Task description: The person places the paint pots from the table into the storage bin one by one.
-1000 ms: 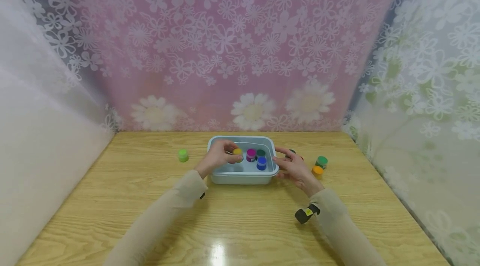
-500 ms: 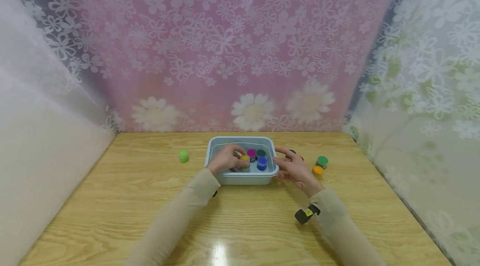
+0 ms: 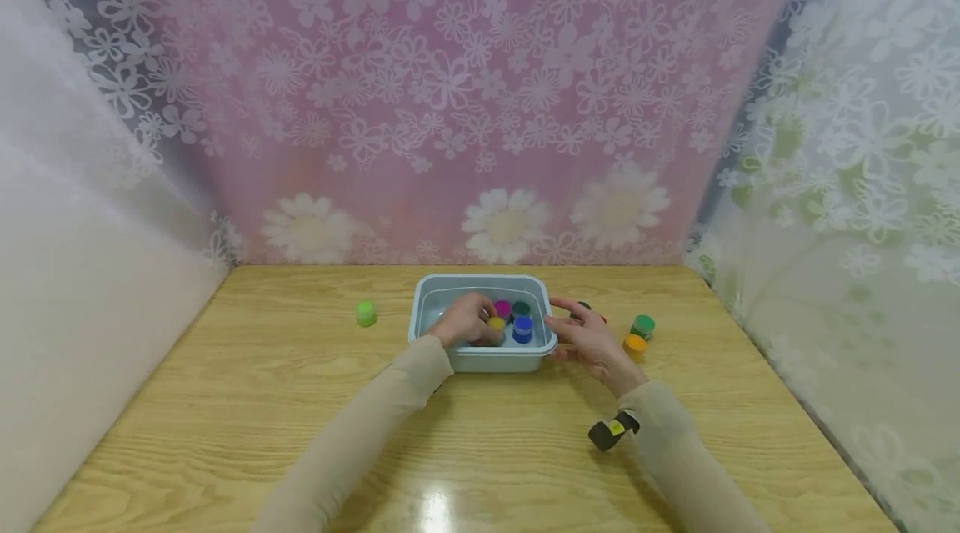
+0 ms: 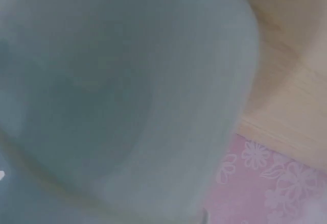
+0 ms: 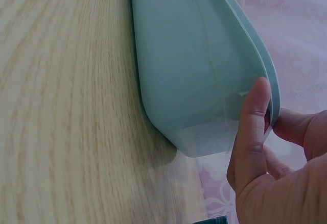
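1. Backdrop: from my remote station I note a pink fabric curtain with white flowers [image 3: 450,99] behind the work.
2. Surface: a pale wood-grain tabletop [image 3: 225,399] carries everything below.
3. Container: a light blue-grey rectangular plastic bin [image 3: 483,362] stands upright, long axis running left to right.
4. Right hand [image 3: 588,341]: it grips the bin's right end, fingers part-bent, thumb against the outer wall and a finger at the rim.
5. Left hand [image 3: 467,319]: it reaches into the bin, fingers curled, pinching a small round yellow-lidded jar [image 3: 497,323], open no wider than that jar. The left wrist view gives me only blurred bin wall; I cannot tell whether the jar touches the floor.
6. Governing relation, in my judgement: the yellow-lidded jar sits at the left fingertips, on their right side, its axis roughly upright. A round blue-lidded jar [image 3: 522,329] stands just right of it, a round magenta jar [image 3: 502,310] just beyond. The left hand is nearer; the right is outside the wall.
7. Remaining jars: a round dark green jar [image 3: 521,310] inside; a lime green one [image 3: 366,314] well apart leftward; orange [image 3: 634,347] and green-lidded [image 3: 643,325] ones near the right hand.
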Tool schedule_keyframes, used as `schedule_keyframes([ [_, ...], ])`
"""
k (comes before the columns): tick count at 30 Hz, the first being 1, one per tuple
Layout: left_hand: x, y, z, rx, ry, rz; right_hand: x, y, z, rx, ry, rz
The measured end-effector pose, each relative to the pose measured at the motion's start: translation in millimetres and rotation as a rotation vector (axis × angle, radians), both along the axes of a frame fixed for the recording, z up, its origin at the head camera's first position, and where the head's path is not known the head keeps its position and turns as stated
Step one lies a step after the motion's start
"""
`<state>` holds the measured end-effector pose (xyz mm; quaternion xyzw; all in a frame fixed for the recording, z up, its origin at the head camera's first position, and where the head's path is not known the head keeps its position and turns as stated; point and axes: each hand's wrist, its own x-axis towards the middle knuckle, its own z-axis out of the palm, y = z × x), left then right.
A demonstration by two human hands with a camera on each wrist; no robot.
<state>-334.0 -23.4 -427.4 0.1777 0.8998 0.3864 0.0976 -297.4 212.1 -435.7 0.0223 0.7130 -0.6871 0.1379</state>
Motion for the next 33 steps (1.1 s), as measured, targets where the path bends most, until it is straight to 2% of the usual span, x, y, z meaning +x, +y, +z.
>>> schedule_keyframes([
  [8,-4.9,3,-1.0,-0.032,-0.008,-0.017,0.4,2,1.0,0.018,0.018,-0.004],
  [16,-12.1,2,-6.5,0.015,-0.034,-0.039,-0.5,2,-0.4,0.019,0.014,-0.006],
  [22,-14.0,0,-8.6,0.072,-0.036,-0.061,-0.5,1,-1.1,0.008,0.001,-0.008],
  [33,-15.1,-10,-8.4,0.219,-0.092,-0.078,-1.2,2,-2.8,0.005,0.001,-0.002],
])
